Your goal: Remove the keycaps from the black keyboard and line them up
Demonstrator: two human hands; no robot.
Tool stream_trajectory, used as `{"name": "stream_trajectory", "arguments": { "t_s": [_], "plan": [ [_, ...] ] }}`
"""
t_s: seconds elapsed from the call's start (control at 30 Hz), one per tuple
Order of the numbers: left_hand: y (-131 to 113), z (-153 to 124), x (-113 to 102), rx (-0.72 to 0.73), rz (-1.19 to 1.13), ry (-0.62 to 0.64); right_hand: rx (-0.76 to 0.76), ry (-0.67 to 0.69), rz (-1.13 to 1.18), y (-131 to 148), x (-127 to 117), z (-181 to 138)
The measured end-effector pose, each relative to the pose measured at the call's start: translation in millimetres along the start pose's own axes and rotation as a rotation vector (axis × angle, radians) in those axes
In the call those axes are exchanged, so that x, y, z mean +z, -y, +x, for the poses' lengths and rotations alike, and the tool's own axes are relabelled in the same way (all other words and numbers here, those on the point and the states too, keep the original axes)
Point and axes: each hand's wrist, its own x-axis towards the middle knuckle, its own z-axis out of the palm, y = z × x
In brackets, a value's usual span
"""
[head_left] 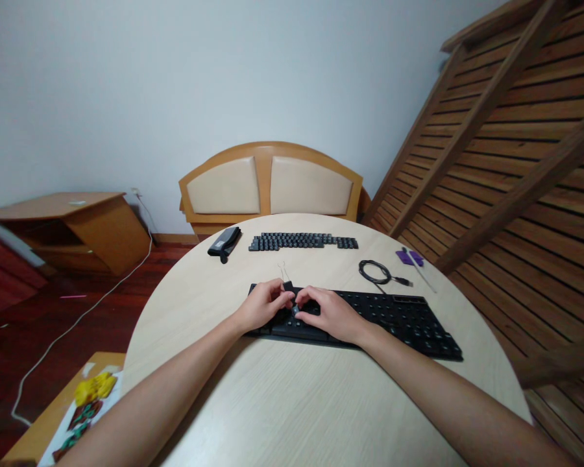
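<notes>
A black keyboard base with its keycaps off lies across the round table. My left hand rests on its left end with fingers curled, pinching at a small dark keycap. My right hand meets it from the right, fingers also bent onto that same small piece. A wire keycap puller lies just behind my fingers. Rows of removed black keycaps are laid out in keyboard order farther back.
A coiled black USB cable lies right of centre. Purple tools sit near the right rim, a folded dark pouch at back left. A padded wooden headboard stands behind, a slatted frame to the right.
</notes>
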Motion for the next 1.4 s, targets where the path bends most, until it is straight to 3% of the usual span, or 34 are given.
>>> {"name": "stream_trajectory", "arguments": {
  "t_s": [0.43, 1.03, 1.4],
  "plan": [
    [-6.5, -1.8, -2.1, 0.025, 0.128, 0.003, 0.031, 0.027, 0.052, -2.9, 0.4, 0.8],
    [-6.2, -0.9, -2.3, 0.039, 0.117, 0.02, 0.005, 0.059, 0.046, -4.2, 0.6, 1.0],
    [-4.1, 1.1, -3.1, -0.013, 0.038, -0.038, 0.033, 0.032, 0.074, -0.9, -3.8, 2.0]
  ]
}}
